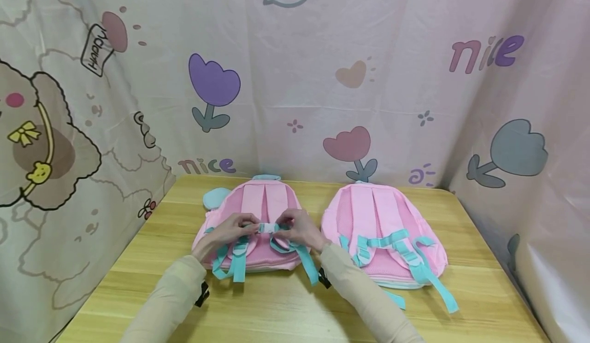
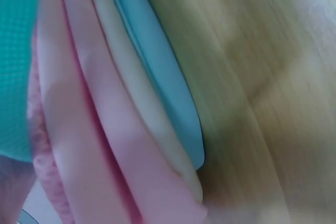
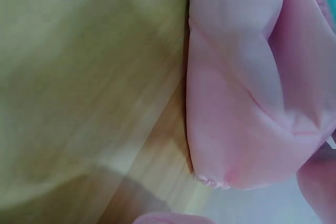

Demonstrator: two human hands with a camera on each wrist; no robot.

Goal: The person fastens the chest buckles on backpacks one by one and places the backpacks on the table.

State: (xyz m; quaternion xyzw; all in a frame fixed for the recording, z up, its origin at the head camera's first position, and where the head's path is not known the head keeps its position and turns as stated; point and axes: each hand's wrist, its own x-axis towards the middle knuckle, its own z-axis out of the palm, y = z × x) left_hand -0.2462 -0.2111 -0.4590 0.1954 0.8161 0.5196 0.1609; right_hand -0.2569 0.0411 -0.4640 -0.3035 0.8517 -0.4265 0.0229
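Two pink fabric backpacks lie strap-side up on the light wooden table, side by side, not touching. Work is on the left pink backpack; the right pink backpack sits untouched, its teal chest strap already joined across the shoulder straps.

Both hands meet at mid-chest of the left pack. Left hand pinches one end of the small white plastic chest buckle, right hand pinches the other end, fingers curled on it from both sides. Whether the two buckle halves are seated or just butted together I can't tell, it's too small in the head view.

Teal webbing strap tails hang loose below the hands toward the table's front edge.

Wrist views: blurred close-ups only. Left wrist shows layered pink and cream fabric with a teal edge against the wood; right wrist shows a pink padded corner on the table. No fingers resolvable there.

Judgement: step in hand is clipping the chest buckle. Next move needs the halves aligned straight and pushed together squarely, webbing untwisted, pack held flat.
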